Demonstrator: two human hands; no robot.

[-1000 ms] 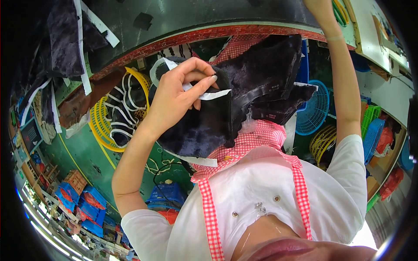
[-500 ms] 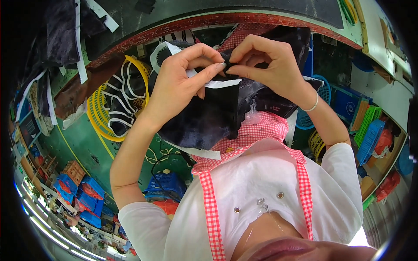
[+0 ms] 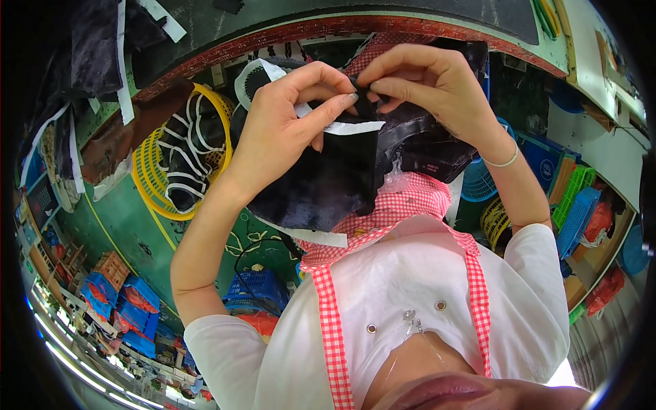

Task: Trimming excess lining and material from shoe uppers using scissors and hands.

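Observation:
A black fuzzy piece of material [image 3: 314, 181] with white strips along its edges lies over my lap. My left hand [image 3: 283, 126] pinches its upper edge between thumb and forefinger, just above a white strip [image 3: 354, 128]. Close by on the right, my right hand [image 3: 444, 92] has its thumb and fingers bent together at the dark edge; what lies between those fingertips is too dark to make out. Another black, shinier piece [image 3: 427, 154] with small print lies under my right hand. Beneath them shows my red-and-white checked apron [image 3: 410, 198].
A dark-topped bench with a red edge [image 3: 307, 29] runs across the far side. At left stands a yellow basket [image 3: 147, 167] holding black pieces with white edging. Black scraps hang at the far left. Blue crates [image 3: 256, 290] stand on the green floor; a blue basket [image 3: 480, 181] is at right.
My right hand has shifted slightly up and to the right, opening a small gap between the two hands' fingertips. My left hand stays pinched on the black material, nearly in place.

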